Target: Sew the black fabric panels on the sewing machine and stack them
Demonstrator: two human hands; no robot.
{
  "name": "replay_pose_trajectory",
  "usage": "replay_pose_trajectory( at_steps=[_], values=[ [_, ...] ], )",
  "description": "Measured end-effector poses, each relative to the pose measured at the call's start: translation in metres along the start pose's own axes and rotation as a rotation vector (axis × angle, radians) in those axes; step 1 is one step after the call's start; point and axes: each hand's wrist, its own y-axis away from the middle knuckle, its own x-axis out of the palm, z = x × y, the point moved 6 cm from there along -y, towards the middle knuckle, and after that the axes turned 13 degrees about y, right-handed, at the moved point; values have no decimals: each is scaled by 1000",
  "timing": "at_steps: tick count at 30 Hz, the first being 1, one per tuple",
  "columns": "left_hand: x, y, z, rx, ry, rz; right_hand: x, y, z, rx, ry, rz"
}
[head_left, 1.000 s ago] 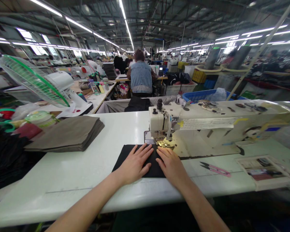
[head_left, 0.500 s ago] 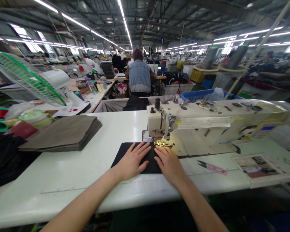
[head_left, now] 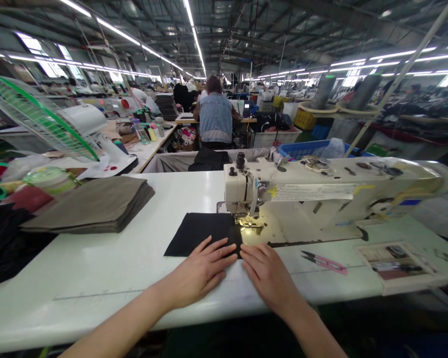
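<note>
A folded piece of black fabric (head_left: 201,233) lies flat on the table, its right edge at the presser foot (head_left: 251,224) of the sewing machine (head_left: 294,189). My left hand (head_left: 209,263) rests open on the near right part of the fabric, fingers stretched out and a little spread. Beside it, my right hand (head_left: 265,266) has its fingertips at the fabric's near right corner, fingers extended and close together, with the thumb side toward my left hand. The far and left parts of the fabric are uncovered. Nothing is gripped in either hand.
Pink-handled thread snips (head_left: 325,262) and a small tray of parts (head_left: 397,263) lie to the right. At left are a stack of brown-grey fabric pieces (head_left: 93,204) and a fan (head_left: 48,119). Ahead, a person in a denim vest (head_left: 215,118) sits facing away.
Both hands have slid back toward me, down to the fabric's near edge. The black fabric has shifted slightly away and to the left, and more of it shows.
</note>
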Motion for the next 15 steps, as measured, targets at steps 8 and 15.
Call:
replay_pose_trajectory(
  at_steps=[8, 15],
  values=[
    [-11, -25, 42, -68, -7, -11, 16, -40, -19, 91, 68, 42],
    [-21, -45, 69, -110, -17, -25, 20, -56, -28, 159, 145, 109]
  ],
)
